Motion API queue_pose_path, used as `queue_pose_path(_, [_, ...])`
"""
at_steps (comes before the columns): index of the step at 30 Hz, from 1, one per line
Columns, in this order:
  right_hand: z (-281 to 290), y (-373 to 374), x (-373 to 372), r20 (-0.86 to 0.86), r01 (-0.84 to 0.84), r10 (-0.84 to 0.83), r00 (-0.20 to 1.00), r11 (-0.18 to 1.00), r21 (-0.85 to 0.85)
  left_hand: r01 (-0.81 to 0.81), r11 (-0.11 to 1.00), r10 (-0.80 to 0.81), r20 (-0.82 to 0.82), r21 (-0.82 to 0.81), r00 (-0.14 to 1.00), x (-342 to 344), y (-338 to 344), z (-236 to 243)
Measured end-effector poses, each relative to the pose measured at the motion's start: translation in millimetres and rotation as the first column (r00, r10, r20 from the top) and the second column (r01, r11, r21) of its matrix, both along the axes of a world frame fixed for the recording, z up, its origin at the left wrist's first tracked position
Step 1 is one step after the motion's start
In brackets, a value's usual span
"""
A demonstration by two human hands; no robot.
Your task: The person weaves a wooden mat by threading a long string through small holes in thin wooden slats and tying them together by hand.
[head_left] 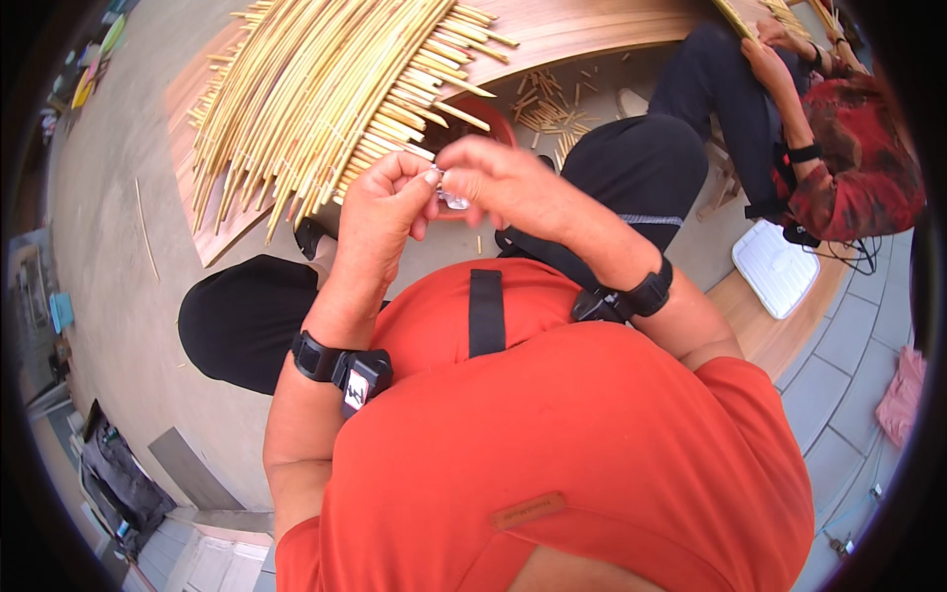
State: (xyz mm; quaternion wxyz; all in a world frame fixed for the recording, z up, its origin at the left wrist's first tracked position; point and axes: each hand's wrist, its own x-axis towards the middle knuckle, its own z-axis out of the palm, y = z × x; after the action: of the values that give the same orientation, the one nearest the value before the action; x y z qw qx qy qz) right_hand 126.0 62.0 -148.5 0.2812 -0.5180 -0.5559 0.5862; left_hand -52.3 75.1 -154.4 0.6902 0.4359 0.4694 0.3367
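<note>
— In front of the chest, above the knees: left hand (383, 202) and right hand (508, 178), brought together fingertip to fingertip.

— Holding what?

— A small clear, shiny object (453, 200), pinched between the two. Too small to name. Left fingers curled narrow, thumb and forefinger closed on its left side; right fingers bent over it from the other side, touching its upper edge.

— Behind the hands?

— A fanned heap of pale bamboo strips (326, 89), spread over a wooden board (582, 30), cut ends pointing toward the hands, nearest tips just beside the knuckles. A red bowl rim (493, 123) peeking out under the strips. Short offcuts (552, 109) scattered on the grey floor (109, 257) beyond.

— On the wrists?

— Black straps, each with a small box: left one (345, 370), right one (631, 296). Orange shirt (572, 444) below, black trousers (242, 316) over both knees.

— Anyone else?

— To the upper right, a seated person in a red patterned top (858, 148), hands up at more strips. A white ribbed pad (774, 266) on the wood just beside, well apart from the pinched object.
</note>
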Motion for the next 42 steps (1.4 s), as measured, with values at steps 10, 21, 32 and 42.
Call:
queue_pose_path(10, [-41.5, -9.9, -3.4, -0.16, 0.065, -0.083, 0.984, 0.991, -0.113, -0.16, 0.938, 0.238, 0.237, -0.307, 0.942, -16.7, -6.8, -46.0])
queue_pose_path(21, [-7.5, -4.1, 13.3, 0.102, 0.1, -0.098, 0.99, 0.995, -0.015, -0.207, 0.977, 0.212, -0.123, 0.059, 0.969, -23.5, 11.1, -31.6])
queue_pose_path(32, [-3.0, 1.6, 8.2, -0.121, 0.132, -0.147, 0.982, 0.983, -0.126, 0.313, 0.944, -0.296, 0.145, -0.108, 0.944, -32.1, 8.4, -33.2])
queue_pose_path(42, [-2.1, 8.4, 18.2, -0.126, 0.069, -0.089, 0.988, 0.985, -0.158, 0.158, 0.98, -0.153, 0.049, -0.121, 0.987, -30.6, 9.6, -41.1])
